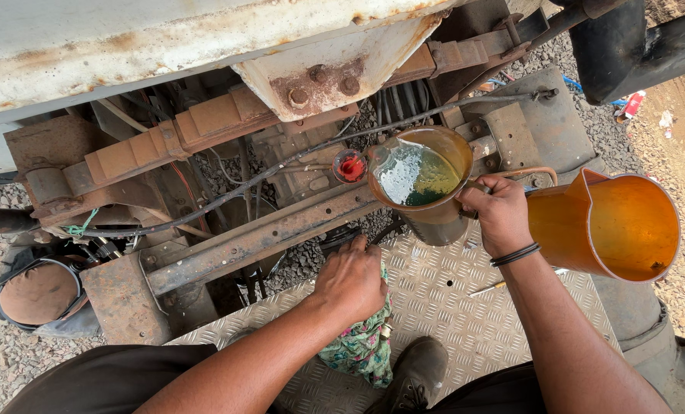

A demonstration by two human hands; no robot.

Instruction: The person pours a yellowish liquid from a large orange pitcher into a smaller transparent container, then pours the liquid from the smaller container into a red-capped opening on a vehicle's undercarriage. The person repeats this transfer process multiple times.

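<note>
My right hand [500,215] grips the handle of a clear brownish jug [418,176] holding green liquid. The jug is tilted toward a small red funnel [350,165] set in the vehicle's underside. My left hand [352,280] presses down on a green floral cloth [362,345] lying on a metal checker plate [450,299]. An orange plastic jug [611,226] stands just right of my right wrist and looks empty apart from a trace at its bottom.
A rusted chassis rail [258,241], leaf spring [181,130], cables and hoses fill the area ahead. My shoe [415,376] rests on the plate. A screwdriver [492,287] lies on the plate. Gravel ground [5,353] lies to the left and a tyre [626,46] at top right.
</note>
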